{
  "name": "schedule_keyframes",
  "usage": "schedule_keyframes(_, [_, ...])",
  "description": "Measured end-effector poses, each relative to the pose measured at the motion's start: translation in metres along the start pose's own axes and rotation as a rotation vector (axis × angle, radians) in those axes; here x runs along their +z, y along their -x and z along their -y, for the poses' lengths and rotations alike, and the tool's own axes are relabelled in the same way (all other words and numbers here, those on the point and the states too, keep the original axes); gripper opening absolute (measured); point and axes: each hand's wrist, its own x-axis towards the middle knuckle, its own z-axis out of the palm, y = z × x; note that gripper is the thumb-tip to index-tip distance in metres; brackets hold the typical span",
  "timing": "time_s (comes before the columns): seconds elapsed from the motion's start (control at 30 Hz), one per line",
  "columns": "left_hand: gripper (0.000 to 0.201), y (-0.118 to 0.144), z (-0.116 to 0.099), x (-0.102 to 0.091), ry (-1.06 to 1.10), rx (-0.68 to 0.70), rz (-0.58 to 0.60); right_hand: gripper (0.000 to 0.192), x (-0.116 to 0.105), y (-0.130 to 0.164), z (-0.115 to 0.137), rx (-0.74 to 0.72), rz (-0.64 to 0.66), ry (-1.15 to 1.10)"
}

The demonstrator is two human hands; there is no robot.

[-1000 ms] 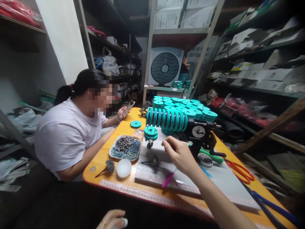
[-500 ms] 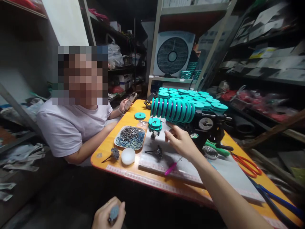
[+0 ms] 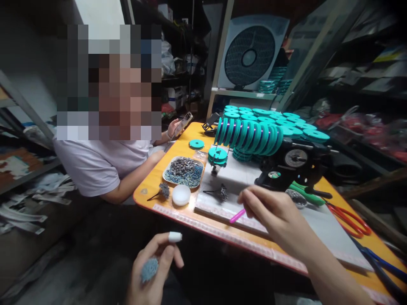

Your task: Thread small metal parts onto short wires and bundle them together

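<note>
In my left hand (image 3: 155,264), low in the view in front of the table, sits a blue-grey tufted bundle (image 3: 149,270), held in the curled palm. A white wrap (image 3: 174,237) covers its index fingertip. My right hand (image 3: 270,209) hovers over the grey board with thumb and fingers pinched together; what they hold, if anything, is too small to make out. Just under it lies a pink-handled tool (image 3: 237,215), its far end hidden by the fingers. A dark bundle with a stem (image 3: 222,192) rests on the board to the left of that hand.
A row of turquoise spools (image 3: 248,133) sits on a black winding machine (image 3: 294,159); more spools lie behind. A tray (image 3: 165,179) of small metal pieces and a white round container (image 3: 181,195) stand left. Orange-handled scissors (image 3: 349,222) lie right. A person (image 3: 95,165) sits left holding a phone.
My right hand has drawn back from beside the spools toward the near side of the board. My left hand has risen, its index finger lifted and its white wrap now showing.
</note>
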Motion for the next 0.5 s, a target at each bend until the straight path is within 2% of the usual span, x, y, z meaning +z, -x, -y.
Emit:
schedule_keyframes(0.1, [0.036, -0.012, 0.000, 0.007, 0.065, 0.077, -0.039, 0.050, 0.007, 0.034, 0.009, -0.058, 0.044, 0.018])
schedule_keyframes(0.23, [0.037, -0.027, 0.016, 0.008, 0.168, 0.002, -0.078, 0.047, 0.024, 0.061, 0.001, -0.042, 0.074, -0.043])
schedule_keyframes(0.33, [0.040, -0.024, 0.025, 0.006, 0.155, -0.056, -0.094, 0.044, 0.041, 0.076, -0.008, 0.020, 0.135, -0.127])
schedule_keyframes(0.4, [0.041, -0.015, 0.025, 0.007, 0.107, -0.086, -0.057, 0.044, 0.055, 0.084, -0.010, 0.048, 0.177, -0.183])
schedule_keyframes(0.5, [0.040, 0.002, 0.016, 0.015, 0.023, -0.106, 0.097, 0.046, 0.082, 0.098, -0.010, 0.035, 0.235, -0.263])
